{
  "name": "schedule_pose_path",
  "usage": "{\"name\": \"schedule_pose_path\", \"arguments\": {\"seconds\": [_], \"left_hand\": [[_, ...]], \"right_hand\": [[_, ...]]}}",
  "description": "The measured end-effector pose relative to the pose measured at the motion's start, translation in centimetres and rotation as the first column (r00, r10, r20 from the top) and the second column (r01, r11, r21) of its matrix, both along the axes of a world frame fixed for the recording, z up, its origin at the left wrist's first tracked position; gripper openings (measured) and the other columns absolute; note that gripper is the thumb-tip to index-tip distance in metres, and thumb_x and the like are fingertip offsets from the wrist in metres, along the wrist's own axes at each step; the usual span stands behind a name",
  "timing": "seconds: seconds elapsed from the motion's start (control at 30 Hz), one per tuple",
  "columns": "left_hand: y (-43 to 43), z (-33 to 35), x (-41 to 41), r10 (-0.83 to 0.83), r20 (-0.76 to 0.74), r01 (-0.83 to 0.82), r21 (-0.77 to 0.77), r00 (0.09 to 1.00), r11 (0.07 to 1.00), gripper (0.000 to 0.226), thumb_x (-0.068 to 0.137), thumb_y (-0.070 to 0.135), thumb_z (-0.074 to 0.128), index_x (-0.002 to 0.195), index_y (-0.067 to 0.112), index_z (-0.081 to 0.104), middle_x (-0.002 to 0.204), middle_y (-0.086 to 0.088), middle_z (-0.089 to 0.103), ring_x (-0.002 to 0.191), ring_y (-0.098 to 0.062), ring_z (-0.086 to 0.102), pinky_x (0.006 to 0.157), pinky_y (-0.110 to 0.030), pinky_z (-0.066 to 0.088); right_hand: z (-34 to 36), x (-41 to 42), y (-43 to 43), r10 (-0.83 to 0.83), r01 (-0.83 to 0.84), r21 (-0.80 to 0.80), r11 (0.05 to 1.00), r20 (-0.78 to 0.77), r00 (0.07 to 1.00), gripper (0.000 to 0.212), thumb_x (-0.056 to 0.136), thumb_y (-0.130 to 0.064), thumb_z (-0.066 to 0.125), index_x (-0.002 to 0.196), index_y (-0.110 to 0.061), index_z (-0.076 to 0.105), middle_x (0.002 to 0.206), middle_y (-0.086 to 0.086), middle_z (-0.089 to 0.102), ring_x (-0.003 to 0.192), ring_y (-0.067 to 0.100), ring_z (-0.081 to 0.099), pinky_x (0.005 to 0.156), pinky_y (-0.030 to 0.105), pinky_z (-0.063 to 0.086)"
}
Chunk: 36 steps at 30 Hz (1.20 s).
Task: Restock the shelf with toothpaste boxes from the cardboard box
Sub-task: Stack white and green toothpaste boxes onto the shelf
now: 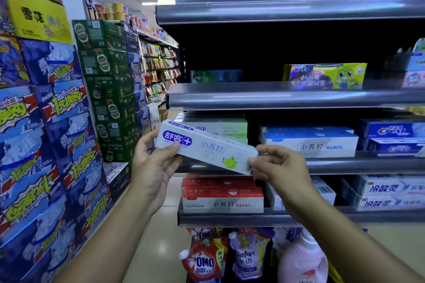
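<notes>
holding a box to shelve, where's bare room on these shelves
Widest gap: on the shelf, between the green box and the yellow kids' box. A narrow slot separates the green-white stack from the blue-white stack. Crest boxes sit packed.

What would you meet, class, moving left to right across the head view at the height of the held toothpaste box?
Blue cases → green beer cases → left hand → toothpaste box, held at both ends → right hand → Crest boxes.
</notes>
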<state>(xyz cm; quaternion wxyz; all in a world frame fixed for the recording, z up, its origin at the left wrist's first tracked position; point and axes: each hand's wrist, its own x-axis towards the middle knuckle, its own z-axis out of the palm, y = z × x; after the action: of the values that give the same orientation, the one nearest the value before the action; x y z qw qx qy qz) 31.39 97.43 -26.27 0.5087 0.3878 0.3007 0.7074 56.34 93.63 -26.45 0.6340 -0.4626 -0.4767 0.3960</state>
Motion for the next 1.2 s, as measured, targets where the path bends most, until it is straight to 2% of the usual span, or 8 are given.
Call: {"name": "schedule_pose_path", "arguments": {"seconds": [0.13, 0.3, 0.4, 0.53, 0.67, 0.83, 1.0, 1.2], "left_hand": [[1.4, 0.2, -1.0, 0.193, -0.317, -0.193, 0.033, 0.928, 0.981, 0.036, 0.083, 0.018, 0.084, 0.113, 0.022, 0.066, 0.096, 0.002, 0.08, 0.085, -0.016, 0.078, 0.064, -0.025, 0.061], [3.6, -0.5, -2.4, 0.306, -0.649, -0.366, 0.045, 0.696, 0.929, 0.019, 0.073, 0.048, 0.087, 0.087, 0.037, 0.079, 0.083, 0.019, 0.078, 0.085, -0.012, 0.073, 0.078, -0.038, 0.058], [4.4, -0.9, -2.3, 0.318, -0.73, -0.4, 0.067, 0.604, 0.914, 0.017, 0.073, 0.051, 0.084, 0.085, 0.043, 0.075, 0.076, 0.026, 0.074, 0.082, -0.008, 0.072, 0.076, -0.036, 0.057], [4.8, -0.4, -1.9, 0.386, -0.805, -0.461, 0.16, 0.451, 0.873, 0.032, 0.075, 0.052, 0.081, 0.097, 0.055, 0.058, 0.069, 0.036, 0.067, 0.078, 0.0, 0.064, 0.062, -0.026, 0.041], [5.8, -0.1, -1.7, 0.376, -0.835, -0.486, 0.154, 0.402, 0.86, 0.039, 0.073, 0.052, 0.083, 0.107, 0.046, 0.064, 0.072, 0.022, 0.072, 0.082, -0.012, 0.068, 0.067, -0.03, 0.046], [6.9, -0.5, -1.4, 0.339, -0.852, -0.482, 0.119, 0.4, 0.868, 0.036, 0.069, 0.049, 0.085, 0.096, 0.036, 0.066, 0.075, 0.014, 0.074, 0.077, -0.014, 0.07, 0.071, -0.033, 0.054], [6.8, -2.0, -1.2, 0.316, -0.868, -0.503, 0.09, 0.383, 0.859, 0.031, 0.069, 0.066, 0.071, 0.078, 0.038, 0.062, 0.075, 0.023, 0.064, 0.072, -0.006, 0.059, 0.057, -0.027, 0.037], [6.5, -2.2, -1.2, 0.282, -0.875, -0.477, 0.069, 0.392, 0.876, 0.033, 0.077, 0.065, 0.069, 0.089, 0.034, 0.065, 0.09, 0.021, 0.07, 0.082, -0.011, 0.064, 0.064, -0.029, 0.043]], "right_hand": [[1.5, -1.1, 1.7, -0.168, 0.159, 0.102, 0.982, 0.091, 0.982, 0.025, 0.083, -0.004, 0.079, 0.101, -0.02, 0.073, 0.07, 0.001, 0.075, 0.062, 0.015, 0.067, 0.06, 0.029, 0.054], [2.2, -1.3, 4.7, -0.309, 0.265, 0.182, 0.947, 0.293, 0.905, 0.02, 0.085, -0.02, 0.078, 0.091, -0.038, 0.071, 0.072, -0.009, 0.072, 0.061, 0.004, 0.064, 0.061, 0.022, 0.046], [2.1, -1.3, 6.1, -0.317, 0.272, 0.165, 0.948, 0.404, 0.858, 0.018, 0.086, -0.021, 0.076, 0.089, -0.038, 0.07, 0.076, -0.009, 0.072, 0.074, 0.009, 0.068, 0.067, 0.026, 0.05], [1.6, -1.5, 7.2, -0.319, 0.283, 0.148, 0.948, 0.504, 0.803, 0.015, 0.089, -0.021, 0.073, 0.098, -0.033, 0.071, 0.079, -0.009, 0.068, 0.079, 0.012, 0.065, 0.066, 0.025, 0.046], [1.5, -1.6, 7.6, -0.371, 0.338, 0.164, 0.927, 0.538, 0.757, 0.019, 0.091, -0.021, 0.068, 0.108, -0.027, 0.072, 0.08, -0.01, 0.066, 0.083, 0.019, 0.063, 0.074, 0.03, 0.048], [1.2, -2.3, 7.7, -0.407, 0.404, 0.149, 0.902, 0.6, 0.688, 0.023, 0.096, -0.023, 0.062, 0.118, -0.028, 0.068, 0.099, -0.004, 0.068, 0.091, 0.022, 0.057, 0.075, 0.034, 0.048], [0.0, -2.2, 7.3, -0.355, 0.372, 0.122, 0.92, 0.657, 0.665, 0.026, 0.098, -0.021, 0.058, 0.124, -0.025, 0.062, 0.101, -0.002, 0.067, 0.087, 0.026, 0.063, 0.073, 0.039, 0.055], [-0.3, -1.9, 6.3, -0.349, 0.33, 0.161, 0.93, 0.667, 0.658, 0.039, 0.097, -0.023, 0.06, 0.135, -0.029, 0.056, 0.111, 0.001, 0.07, 0.081, 0.022, 0.062, 0.072, 0.038, 0.054]]}}
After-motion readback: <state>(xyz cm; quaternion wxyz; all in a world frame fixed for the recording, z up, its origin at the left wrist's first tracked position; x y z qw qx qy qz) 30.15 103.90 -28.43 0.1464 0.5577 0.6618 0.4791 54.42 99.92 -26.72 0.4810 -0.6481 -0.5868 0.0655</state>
